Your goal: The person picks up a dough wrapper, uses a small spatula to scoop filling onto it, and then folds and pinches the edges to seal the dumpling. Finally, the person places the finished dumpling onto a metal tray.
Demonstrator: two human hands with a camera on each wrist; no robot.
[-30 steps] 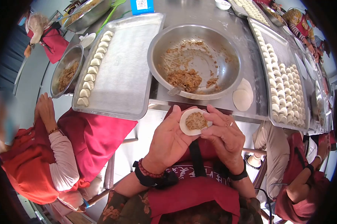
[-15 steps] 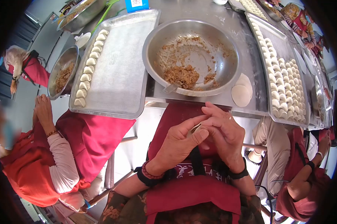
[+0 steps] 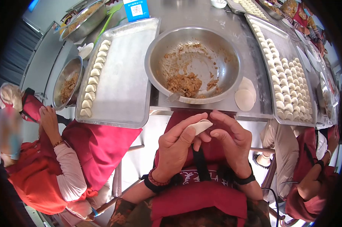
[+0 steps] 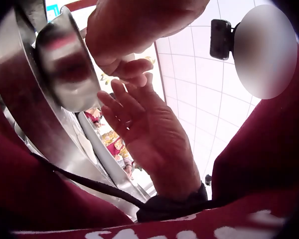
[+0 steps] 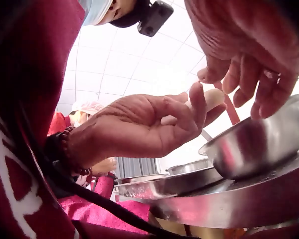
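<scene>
In the head view my left hand holds a folded dumpling between its thumb and fingers, above the red apron. The dumpling is a pale half-moon, its filling hidden inside. Just to the right, my right hand is apart from it, fingers extended and loosely bent, nothing in its grasp. From the right wrist view, the dumpling's rounded end shows past the left fingers. Beyond both hands stands a steel bowl of brown filling, a utensil handle at its near rim. Round wrappers lie beside it.
To the left, a metal tray has a single row of dumplings; another tray at right carries several rows. A second bowl of filling stands far left. People in red aprons sit on both sides, near the table edge.
The flat wrapper with filling on the left hand was folded into a half-moon, with both hands closing over it. Since then the right hand has moved off it; the left still holds it.
</scene>
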